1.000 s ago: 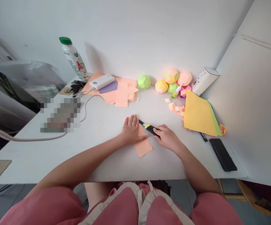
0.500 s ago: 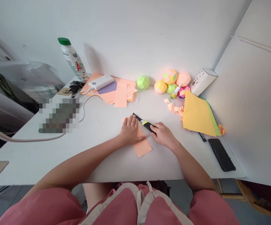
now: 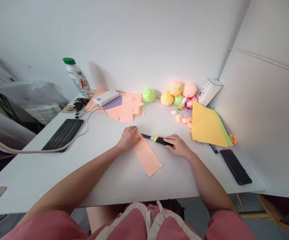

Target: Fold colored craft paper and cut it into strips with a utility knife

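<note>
Left grip (image 3: 128,138) has slid to the far end of the peach strip (image 3: 148,158) on the tabletop (image 3: 126,186), whether pinching I cannot tell; right of the strip, right grip (image 3: 178,145) clamps the knife (image 3: 160,140).

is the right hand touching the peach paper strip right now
Apart: the head view shows white desk between the right hand, which holds the cutter, and the peach paper strip.

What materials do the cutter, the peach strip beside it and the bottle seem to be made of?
Cutter: handle probably satin plastic, black and yellow-green; narrow dark blade, likely metal. Peach strip: matte paper, by its thin, crisp edges. Bottle: likely smooth plastic, by its opaque white body and green cap.
</note>
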Demonstrator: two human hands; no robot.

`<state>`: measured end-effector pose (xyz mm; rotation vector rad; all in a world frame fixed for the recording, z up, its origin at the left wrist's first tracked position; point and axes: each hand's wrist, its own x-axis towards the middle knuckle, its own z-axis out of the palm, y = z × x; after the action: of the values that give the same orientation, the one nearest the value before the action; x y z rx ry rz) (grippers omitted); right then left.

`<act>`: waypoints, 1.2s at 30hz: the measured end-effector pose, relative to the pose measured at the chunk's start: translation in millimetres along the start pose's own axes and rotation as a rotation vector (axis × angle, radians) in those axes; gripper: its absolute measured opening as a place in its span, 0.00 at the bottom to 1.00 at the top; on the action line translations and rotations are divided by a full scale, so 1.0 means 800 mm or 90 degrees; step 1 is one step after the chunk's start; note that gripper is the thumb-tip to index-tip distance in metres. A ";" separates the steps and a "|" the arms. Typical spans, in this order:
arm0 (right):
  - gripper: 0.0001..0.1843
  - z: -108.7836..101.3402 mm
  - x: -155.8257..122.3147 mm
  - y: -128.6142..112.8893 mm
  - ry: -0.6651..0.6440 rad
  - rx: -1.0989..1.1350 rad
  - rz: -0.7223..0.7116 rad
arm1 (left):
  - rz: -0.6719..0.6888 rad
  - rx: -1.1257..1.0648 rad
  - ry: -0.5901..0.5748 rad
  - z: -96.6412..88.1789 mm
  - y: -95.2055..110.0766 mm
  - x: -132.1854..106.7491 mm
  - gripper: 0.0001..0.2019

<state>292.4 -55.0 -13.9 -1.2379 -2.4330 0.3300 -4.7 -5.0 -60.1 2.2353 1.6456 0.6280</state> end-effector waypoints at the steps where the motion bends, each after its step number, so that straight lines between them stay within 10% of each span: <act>1: 0.17 0.001 0.000 0.003 0.008 0.001 -0.007 | 0.011 -0.002 -0.006 -0.002 -0.003 0.003 0.24; 21: 0.17 0.006 0.001 0.016 0.186 -0.154 0.124 | -0.004 0.056 0.027 -0.002 0.010 -0.003 0.16; 30: 0.27 0.049 -0.006 -0.048 -0.091 -0.007 -0.173 | -0.002 0.094 0.032 0.000 0.013 -0.006 0.20; 36: 0.16 0.066 -0.001 -0.036 -0.006 0.039 -0.201 | -0.004 0.101 0.035 0.000 0.013 -0.006 0.19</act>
<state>249.1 -74.3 -50.7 -0.8114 -2.5542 0.3156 3.0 -12.8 -55.9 2.3416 1.7851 0.5803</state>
